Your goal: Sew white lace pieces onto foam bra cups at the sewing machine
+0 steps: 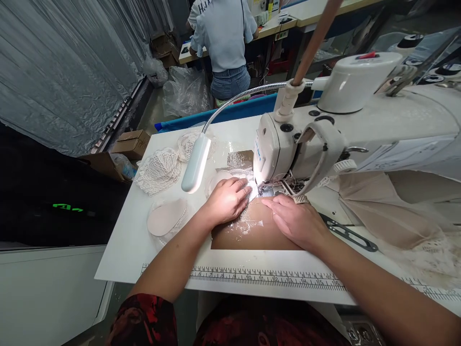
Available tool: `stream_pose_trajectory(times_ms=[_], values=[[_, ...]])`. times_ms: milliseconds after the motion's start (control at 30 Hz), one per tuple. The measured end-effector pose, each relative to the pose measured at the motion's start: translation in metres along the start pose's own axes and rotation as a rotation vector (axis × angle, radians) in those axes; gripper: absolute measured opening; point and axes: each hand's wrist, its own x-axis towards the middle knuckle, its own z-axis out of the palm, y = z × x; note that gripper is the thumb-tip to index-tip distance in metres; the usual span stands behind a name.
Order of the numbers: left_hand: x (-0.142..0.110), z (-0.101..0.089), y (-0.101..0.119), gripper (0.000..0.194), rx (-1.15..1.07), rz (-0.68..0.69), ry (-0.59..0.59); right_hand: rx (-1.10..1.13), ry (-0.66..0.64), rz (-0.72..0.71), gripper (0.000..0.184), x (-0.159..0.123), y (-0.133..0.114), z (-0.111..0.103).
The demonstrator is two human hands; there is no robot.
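My left hand (230,199) lies with its fingers stretched over a pale lace piece (218,178), just left of the needle area. The sewing machine (275,149) stands at the right, its needle end brightly lit. My right hand (295,218) rests on the brown sheet (252,236) under the work, its index finger reaching toward the presser foot. The other fingers of that hand are partly curled, and nothing shows in them. Part of the lace is hidden under my left hand.
Lace pieces (160,170) and a beige cup (167,217) lie on the left of the table. A lamp (196,163) hangs over it. Beige fabric (392,206) is heaped at the right beside a metal plate (349,233). A person (225,43) sits beyond.
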Motion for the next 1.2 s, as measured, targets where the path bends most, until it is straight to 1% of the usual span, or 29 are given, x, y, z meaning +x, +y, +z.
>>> stream_pose_trajectory(times_ms=[133, 233, 367, 567, 733, 833, 967, 1200], values=[[-0.008, -0.015, 0.011, 0.038, -0.030, -0.086, -0.105, 0.041, 0.011, 0.012, 0.041, -0.002, 0.002, 0.001], [-0.009, -0.016, 0.017, 0.033, -0.066, -0.099, -0.143, 0.039, 0.016, 0.024, 0.041, -0.002, 0.003, 0.001], [-0.006, -0.010, 0.022, 0.030, -0.105, -0.046, -0.091, 0.026, 0.016, 0.046, 0.041, -0.002, 0.003, 0.002], [-0.007, -0.001, 0.024, 0.034, -0.108, 0.047, -0.050, 0.015, 0.024, 0.052, 0.043, -0.002, 0.003, 0.000], [-0.009, 0.007, 0.021, 0.036, -0.052, 0.114, -0.018, 0.009, -0.011, -0.055, 0.041, -0.002, 0.002, 0.000], [-0.010, 0.009, 0.020, 0.037, -0.030, 0.125, -0.015, -0.044, -0.016, -0.079, 0.040, -0.001, 0.001, 0.000], [-0.009, 0.008, 0.021, 0.037, -0.017, 0.120, -0.026, -0.106, -0.035, -0.059, 0.037, 0.000, -0.002, -0.001], [-0.006, 0.010, 0.020, 0.040, -0.010, 0.119, -0.015, -0.078, -0.079, 0.027, 0.034, 0.003, -0.007, -0.001]])
